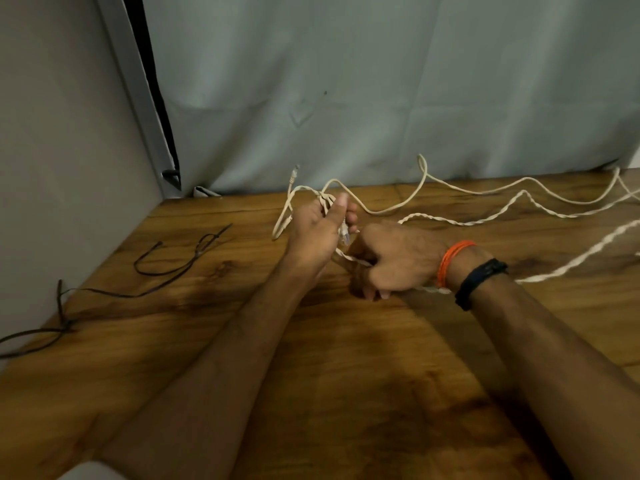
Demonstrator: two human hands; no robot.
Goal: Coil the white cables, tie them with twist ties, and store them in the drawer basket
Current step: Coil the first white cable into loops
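Head view: right hand (391, 261) grips the white cable (485, 216), feeding slack; left hand (320, 230) holds gathered loops as an anchor. Uncoiled cable trails far right across the table (311, 393); twist ties (180, 261) wait left.

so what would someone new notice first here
Both hands meet mid-table: the left hand holds loops of white cable, the right hand grips a strand. The rest of the cable trails right across the wooden table; dark twist ties lie at left.
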